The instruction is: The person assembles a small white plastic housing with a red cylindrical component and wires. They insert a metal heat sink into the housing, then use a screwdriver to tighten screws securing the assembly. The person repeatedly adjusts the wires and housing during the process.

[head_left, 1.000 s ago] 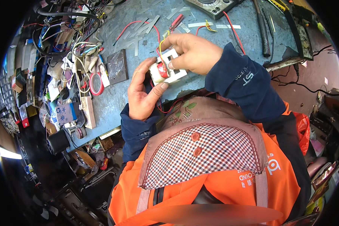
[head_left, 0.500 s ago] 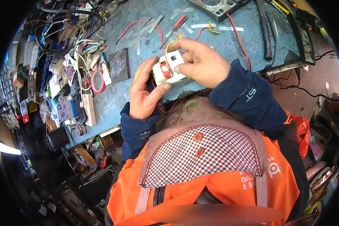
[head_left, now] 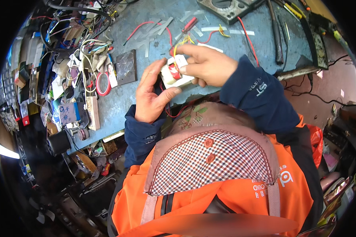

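Note:
A small white block-shaped part (head_left: 179, 82) with a red-and-white wrapped band (head_left: 173, 71) is held just over the near edge of the bench. My left hand (head_left: 151, 91) grips it from the left, thumb along the near side and fingers along the far left side. From the right, my right hand (head_left: 209, 65) pinches its upper right side between thumb and bent fingers. Yellow and red wires (head_left: 175, 51) rise from its far end, and the fingers hide part of it. Just beyond it lies a red-handled screwdriver (head_left: 190, 25).
The blue bench (head_left: 124, 98) carries scattered pale strips (head_left: 164, 25), a multimeter (head_left: 225, 10) with a red lead (head_left: 249, 39), and a dark-handled tool (head_left: 277, 35). At left stand a dark square plate (head_left: 125, 67), a red tape roll (head_left: 103, 83) and heaped cables (head_left: 83, 55).
My right hand has turned and curled its fingers more around the white part. The dark square opening visible before on its face no longer shows. My left hand keeps its hold.

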Action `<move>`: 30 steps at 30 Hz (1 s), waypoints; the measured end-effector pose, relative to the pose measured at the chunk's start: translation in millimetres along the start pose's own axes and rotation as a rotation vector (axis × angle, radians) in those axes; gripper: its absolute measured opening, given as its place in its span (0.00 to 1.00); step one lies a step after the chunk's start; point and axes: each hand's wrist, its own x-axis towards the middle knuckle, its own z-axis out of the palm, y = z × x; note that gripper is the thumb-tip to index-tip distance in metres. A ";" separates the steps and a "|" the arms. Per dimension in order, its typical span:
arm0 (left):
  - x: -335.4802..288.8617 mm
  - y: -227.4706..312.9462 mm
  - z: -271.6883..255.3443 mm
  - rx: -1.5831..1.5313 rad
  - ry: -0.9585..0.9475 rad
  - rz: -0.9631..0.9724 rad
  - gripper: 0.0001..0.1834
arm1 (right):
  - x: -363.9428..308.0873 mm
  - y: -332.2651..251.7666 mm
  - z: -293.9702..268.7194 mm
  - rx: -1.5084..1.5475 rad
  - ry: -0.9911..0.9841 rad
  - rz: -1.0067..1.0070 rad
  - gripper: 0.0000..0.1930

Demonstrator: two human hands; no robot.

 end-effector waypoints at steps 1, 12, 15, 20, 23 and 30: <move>0.5 0.5 -4.8 0.050 -0.031 -0.002 0.47 | -5.2 -6.0 -5.1 0.022 -0.039 0.060 0.28; 9.3 5.7 -27.9 0.138 -0.182 0.026 0.51 | 10.5 -13.3 -16.6 0.124 -0.188 0.188 0.29; 8.9 5.0 -24.6 0.091 -0.163 0.002 0.52 | 9.9 -15.9 -19.5 0.118 -0.220 0.205 0.32; 8.5 25.9 -37.4 0.192 -0.272 -0.096 0.53 | -15.2 12.7 3.7 -0.120 -0.034 -0.155 0.40; 50.9 44.8 -68.2 0.000 -0.375 -0.068 0.47 | -13.0 0.5 18.5 -0.416 0.112 -0.234 0.41; 318.3 -30.7 4.4 0.569 -0.273 -0.051 0.34 | -17.8 -3.1 21.7 -0.514 0.187 -0.313 0.38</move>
